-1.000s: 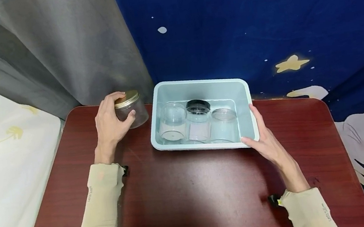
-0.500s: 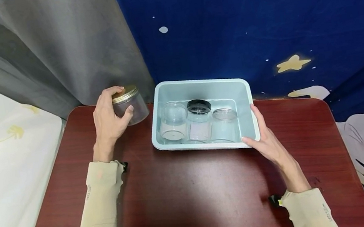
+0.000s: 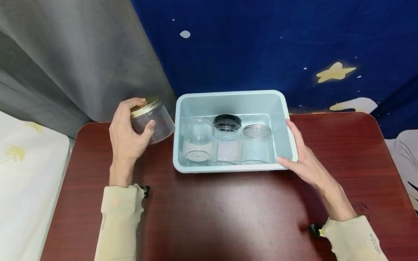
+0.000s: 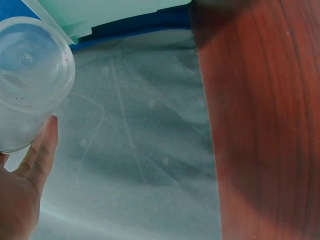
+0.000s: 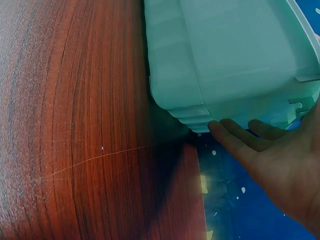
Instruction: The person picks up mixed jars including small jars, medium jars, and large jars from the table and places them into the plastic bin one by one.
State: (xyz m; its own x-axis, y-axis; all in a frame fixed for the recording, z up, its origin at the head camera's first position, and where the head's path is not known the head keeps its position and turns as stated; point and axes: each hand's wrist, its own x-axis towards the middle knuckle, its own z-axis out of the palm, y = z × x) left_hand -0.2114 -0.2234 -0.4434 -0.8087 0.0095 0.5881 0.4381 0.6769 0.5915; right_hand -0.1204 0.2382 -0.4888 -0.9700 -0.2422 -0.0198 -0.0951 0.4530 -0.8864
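My left hand [image 3: 126,133] grips a clear jar with a gold lid [image 3: 153,118], thumb on its side and fingers over the lid. The jar is tilted, its base pointing toward the light-blue plastic bin [image 3: 234,169] just to its right. Its round bottom [image 4: 30,65] faces the left wrist camera. My right hand [image 3: 307,163] holds the bin's right end, thumb at the front rim corner and fingers along the outer wall [image 5: 240,85]. Inside lie a clear jar [image 3: 198,138] at left, a black-lidded jar [image 3: 229,138] in the middle and another clear jar [image 3: 257,144] at right.
The bin stands near the back edge of a reddish-brown wooden table [image 3: 223,231]. Behind hang a grey curtain [image 3: 101,52] and a dark-blue curtain [image 3: 259,29] with stars. White patterned cloth [image 3: 8,185] borders the table's left side.
The gold-lidded jar has risen slightly, shifted a little right toward the bin and tilted more, carried by my left hand. My right hand and the bin stay in place.
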